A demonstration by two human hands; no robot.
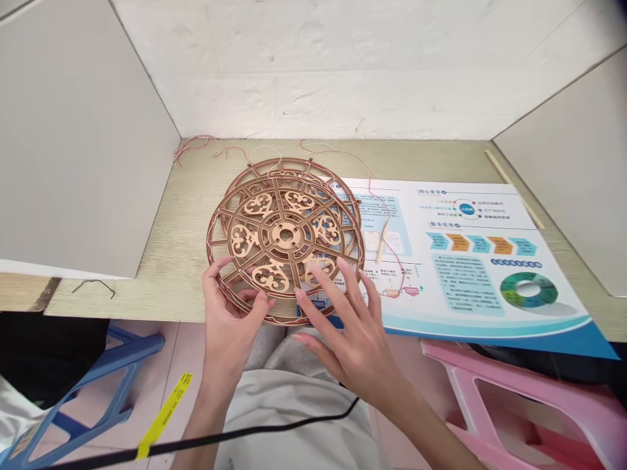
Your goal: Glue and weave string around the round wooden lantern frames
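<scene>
A round lattice wheel of brown wood [287, 236] with pale scroll-shaped inserts lies on top of a similar wheel [289, 162], whose back rim shows behind it. Thin red and white wire runs around the rims. My left hand [230, 326] grips the front left rim between thumb and fingers. Spread over the front right of the wheel, my right hand [343, 320] has its fingers apart, with fingertips at or just above the rim and one insert. Whether those fingertips touch is hard to tell.
A printed poster [470, 261] lies under the wheels' right side, with a small pointed wooden stick [383, 241] and red wire [375, 189] on it. Another stick [514, 189] lies farther right. Grey panels flank the table [161, 261]. A black cable [255, 431] crosses in front.
</scene>
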